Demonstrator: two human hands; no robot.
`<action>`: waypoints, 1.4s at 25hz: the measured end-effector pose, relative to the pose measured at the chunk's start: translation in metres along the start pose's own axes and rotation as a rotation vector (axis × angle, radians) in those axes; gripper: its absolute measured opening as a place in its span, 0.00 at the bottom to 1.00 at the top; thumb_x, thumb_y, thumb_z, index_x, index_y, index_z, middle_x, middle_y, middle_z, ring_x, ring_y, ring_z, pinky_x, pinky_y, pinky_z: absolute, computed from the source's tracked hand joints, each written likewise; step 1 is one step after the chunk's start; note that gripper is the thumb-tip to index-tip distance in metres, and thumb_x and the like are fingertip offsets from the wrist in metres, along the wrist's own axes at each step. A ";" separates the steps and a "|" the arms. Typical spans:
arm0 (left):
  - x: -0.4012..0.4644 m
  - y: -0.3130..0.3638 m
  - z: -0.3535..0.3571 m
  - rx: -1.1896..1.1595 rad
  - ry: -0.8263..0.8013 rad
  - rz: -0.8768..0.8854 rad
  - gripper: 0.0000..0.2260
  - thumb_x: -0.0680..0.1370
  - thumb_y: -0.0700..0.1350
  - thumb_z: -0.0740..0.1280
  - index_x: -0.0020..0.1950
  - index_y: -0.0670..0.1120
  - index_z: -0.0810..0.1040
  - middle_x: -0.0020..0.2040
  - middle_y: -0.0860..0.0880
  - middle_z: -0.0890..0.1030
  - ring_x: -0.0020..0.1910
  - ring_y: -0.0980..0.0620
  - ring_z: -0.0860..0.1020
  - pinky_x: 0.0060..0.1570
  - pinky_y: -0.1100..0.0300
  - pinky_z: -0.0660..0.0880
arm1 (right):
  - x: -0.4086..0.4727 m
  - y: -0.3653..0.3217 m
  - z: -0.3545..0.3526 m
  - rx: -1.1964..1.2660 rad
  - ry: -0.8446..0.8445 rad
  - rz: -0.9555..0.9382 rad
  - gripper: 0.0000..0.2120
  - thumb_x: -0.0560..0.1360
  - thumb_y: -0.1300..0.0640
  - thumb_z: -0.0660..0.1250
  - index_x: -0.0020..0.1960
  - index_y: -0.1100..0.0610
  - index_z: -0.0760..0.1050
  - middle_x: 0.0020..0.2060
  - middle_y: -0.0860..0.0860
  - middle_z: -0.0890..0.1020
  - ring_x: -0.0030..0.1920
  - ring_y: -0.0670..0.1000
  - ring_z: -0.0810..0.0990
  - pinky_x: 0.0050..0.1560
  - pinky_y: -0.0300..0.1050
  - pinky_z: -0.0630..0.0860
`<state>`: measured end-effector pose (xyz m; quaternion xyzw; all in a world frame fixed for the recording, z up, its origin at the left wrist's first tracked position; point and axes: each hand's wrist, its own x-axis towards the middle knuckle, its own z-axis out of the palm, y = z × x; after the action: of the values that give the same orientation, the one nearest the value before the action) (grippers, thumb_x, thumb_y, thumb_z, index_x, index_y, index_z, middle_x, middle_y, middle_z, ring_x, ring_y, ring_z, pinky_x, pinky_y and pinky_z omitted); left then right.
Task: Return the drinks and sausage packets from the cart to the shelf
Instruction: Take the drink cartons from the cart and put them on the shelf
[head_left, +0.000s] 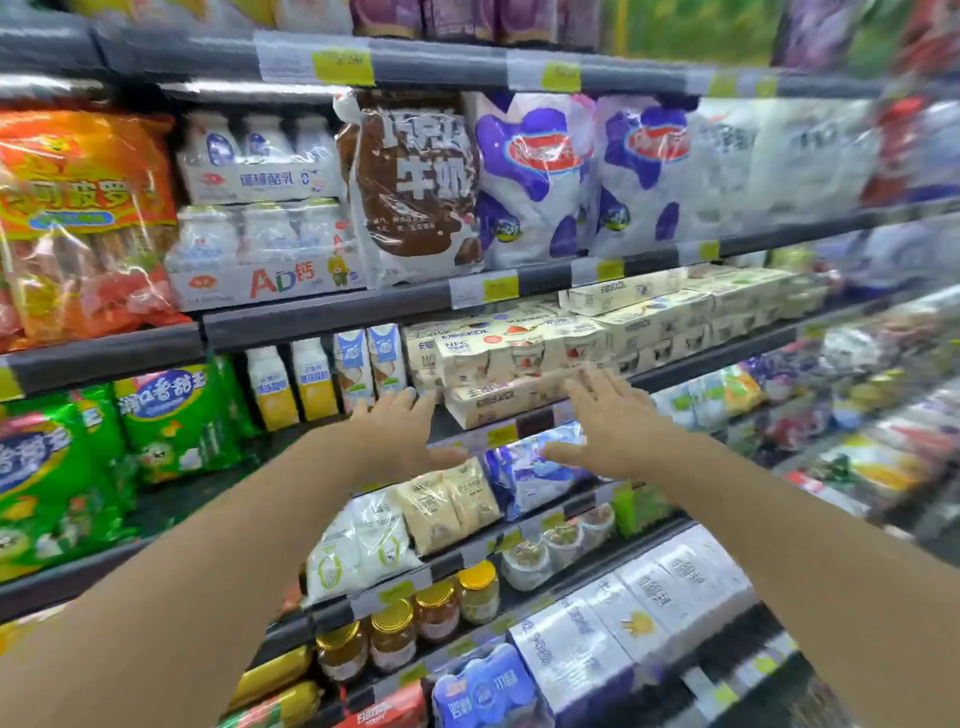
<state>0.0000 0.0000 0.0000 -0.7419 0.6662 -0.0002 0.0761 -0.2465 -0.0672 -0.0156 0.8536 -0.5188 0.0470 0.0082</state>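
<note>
Bare-skinned, both arms reach forward toward the grey metal shelf (322, 317) of a shop fridge wall. The left hand (400, 431) is spread wide, fingers apart, palm facing the shelves, holding nothing. The right hand (602, 421) is likewise splayed and empty, thumb pointing toward 9 o'clock. The two hands are apart, with a gap between them, and neither visibly touches any product.

At 12 o'clock from the left hand stand two blue-and-white drink cartons (370, 364); at 11 o'clock from it stand two white bottles with yellow labels (293, 387). Cream-coloured yoghurt multipacks (498, 353) sit at 12 o'clock between the hands, with one flat cream pack (498, 402) lying at the shelf edge just beyond the fingertips. Further packs run off toward 2 o'clock, too blurred to count.

One tier up, one brown-and-white milk bag (413, 182) stands beside two purple-and-white milk bags (587, 171). To their 9 o'clock are two stacked shrink-wrapped packs of small white bottles (260, 208). One orange sausage packet (83, 218) fills the far 9 o'clock side, and two green sausage packets (104, 452) sit below it.

At 6 o'clock from the hands, four gold-lidded glass jars (410, 618) line a lower shelf. No cart is in view.
</note>
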 end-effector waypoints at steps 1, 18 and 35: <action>0.015 0.023 -0.002 0.011 -0.003 0.060 0.45 0.73 0.72 0.53 0.80 0.48 0.43 0.81 0.45 0.48 0.79 0.42 0.50 0.75 0.40 0.50 | -0.005 0.025 0.002 -0.021 -0.020 0.051 0.48 0.73 0.28 0.57 0.81 0.55 0.46 0.81 0.57 0.44 0.80 0.58 0.44 0.76 0.58 0.51; 0.168 0.555 -0.020 0.092 0.031 0.843 0.43 0.75 0.70 0.55 0.80 0.47 0.46 0.80 0.42 0.52 0.78 0.40 0.51 0.74 0.38 0.50 | -0.197 0.470 0.043 -0.041 -0.108 0.805 0.48 0.74 0.29 0.58 0.81 0.56 0.45 0.80 0.58 0.44 0.80 0.60 0.44 0.78 0.59 0.51; 0.332 0.834 0.103 0.163 -0.161 1.271 0.43 0.76 0.70 0.54 0.80 0.44 0.45 0.80 0.42 0.52 0.79 0.42 0.51 0.75 0.39 0.51 | -0.173 0.664 0.192 0.129 -0.205 1.182 0.42 0.74 0.33 0.61 0.78 0.58 0.55 0.78 0.61 0.55 0.78 0.62 0.52 0.76 0.59 0.56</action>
<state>-0.7770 -0.4004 -0.2295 -0.1921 0.9657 0.0500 0.1671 -0.9002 -0.2328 -0.2450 0.4197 -0.8995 -0.0075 -0.1210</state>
